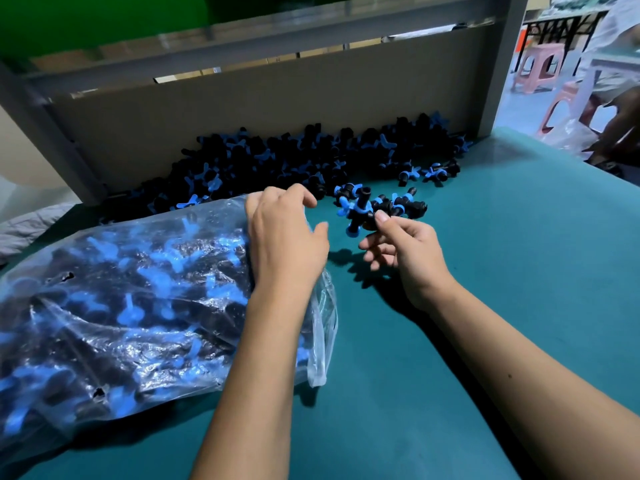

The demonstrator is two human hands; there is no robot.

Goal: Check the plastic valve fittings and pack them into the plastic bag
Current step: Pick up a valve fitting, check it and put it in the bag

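- Because the clear, crinkled plastic bag [138, 306] lies on its side on the teal worktop [485, 289] with its mouth turned toward the middle, fittings can go in from the right without lifting it; it already looks well filled with black and blue parts.
- Heaped against the grey board [277, 116] at the back of the worktop, the loose pile of black plastic valve fittings with blue wing handles [311, 157] sits within reach just beyond both hands, probably the stock waiting to be checked.
- A small cluster of the same fittings [377, 206] is apart from the pile, next to the bag's mouth, which suits a check-then-pack routine.
- The left hand [287, 244] rests at the upper edge of the bag's opening, fingers loosely curled. It seems to hold the mouth open, though I cannot tell whether it pinches the film or only presses on it.
- The right hand [398, 247] is raised just above the worktop, thumb and forefinger pinching one black fitting from the cluster, its other fingers relaxed and spread below. My judgement is that this piece is being looked over before going in.
- At the far right edge, pink plastic stools [540, 67] and part of another person [620, 109] show beyond the worktop.
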